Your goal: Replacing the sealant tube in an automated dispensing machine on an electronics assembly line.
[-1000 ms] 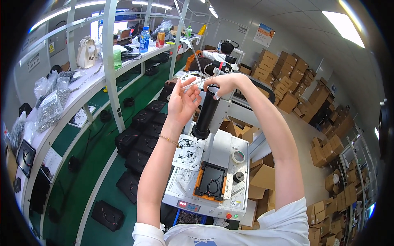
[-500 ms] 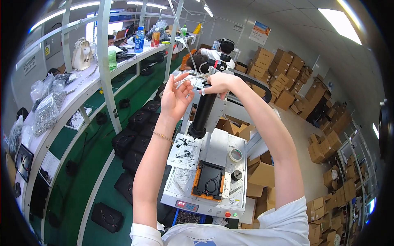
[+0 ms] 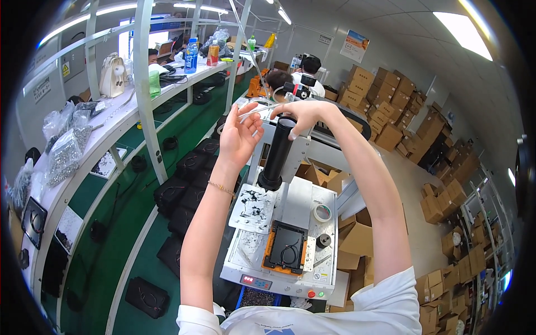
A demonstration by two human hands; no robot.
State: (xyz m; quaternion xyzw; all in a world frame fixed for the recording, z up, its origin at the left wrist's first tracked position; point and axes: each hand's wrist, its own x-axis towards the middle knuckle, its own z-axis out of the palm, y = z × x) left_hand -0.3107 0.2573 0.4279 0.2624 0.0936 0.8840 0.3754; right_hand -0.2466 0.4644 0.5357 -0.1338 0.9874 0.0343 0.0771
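My left hand (image 3: 241, 137) is raised palm up with its fingers curled, and a thin clear tube (image 3: 254, 111) runs between them toward the right. My right hand (image 3: 306, 117) arches over the top of an upright black cylinder (image 3: 276, 153), thumb against its side and fingers round its open rim. The cylinder stands on a white bench machine (image 3: 298, 192), at its back. In front of it lie a white sheet with black scraps (image 3: 252, 207) and an orange fixture (image 3: 269, 245) holding a black tray-like part (image 3: 287, 245) with a looped cable.
A roll of tape (image 3: 322, 213) and a black knurled knob (image 3: 323, 240) sit on the machine's right side. Black cases (image 3: 146, 296) line the green floor at left. A long white bench (image 3: 84, 151) holds bags and bottles. Cartons (image 3: 357, 240) stand at right; people (image 3: 309, 70) work beyond.
My right hand has opened its grip a little and shifted, showing the cylinder's open mouth. My left hand stays nearly still. A person beyond has raised their head.
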